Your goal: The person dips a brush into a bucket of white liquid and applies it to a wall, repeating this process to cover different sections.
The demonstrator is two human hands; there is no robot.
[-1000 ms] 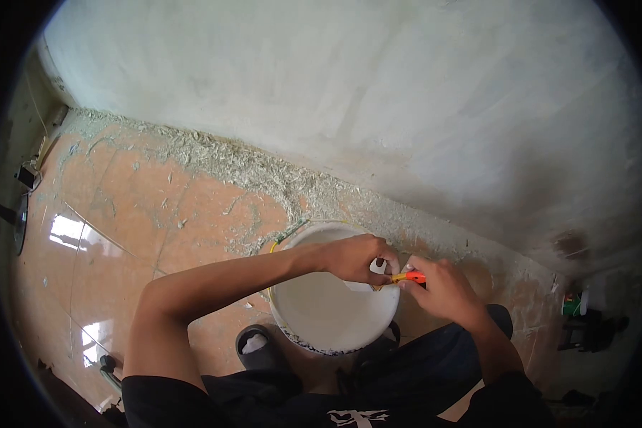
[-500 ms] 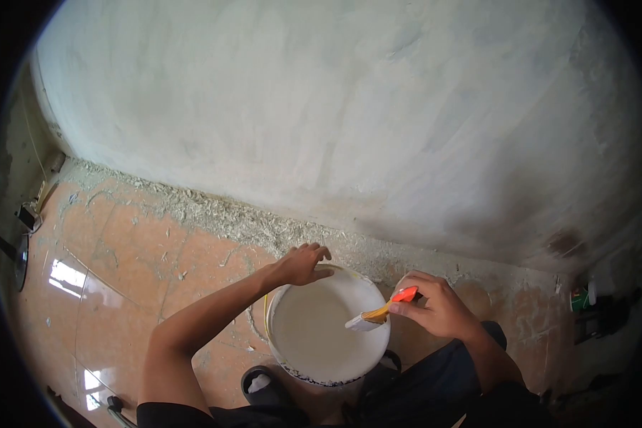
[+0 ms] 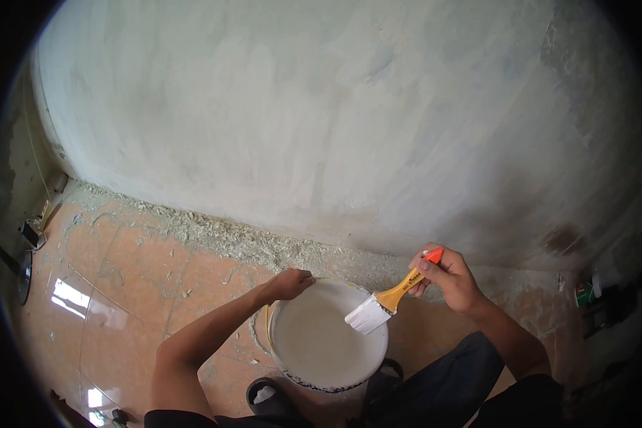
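A paintbrush (image 3: 399, 291) with a yellow, red-tipped handle is held by my right hand (image 3: 449, 278), fingers pinched round the handle's upper end. Its white-coated bristles point down and left, over the right side of a bucket (image 3: 381, 342). Pale, off-white liquid (image 3: 317, 332) partly fills that bucket. At the far left of the rim, my left hand (image 3: 290, 284) is closed, gripping the edge, its fingertips curled over it. The bucket stands on the floor between my feet.
A patchy grey-white wall (image 3: 299, 128) rises ahead. Scraped flakes (image 3: 221, 239) lie along its base on the orange tiled floor (image 3: 135, 285). A green container (image 3: 585, 294) stands at the right; a dark round object (image 3: 25, 278) is at the left. My sandalled foot (image 3: 267, 396) is close to the bucket.
My left hand has gone from spread fingers over the rim to closing on it. My right hand has risen with the paintbrush, which now shows more of its handle and bristles.
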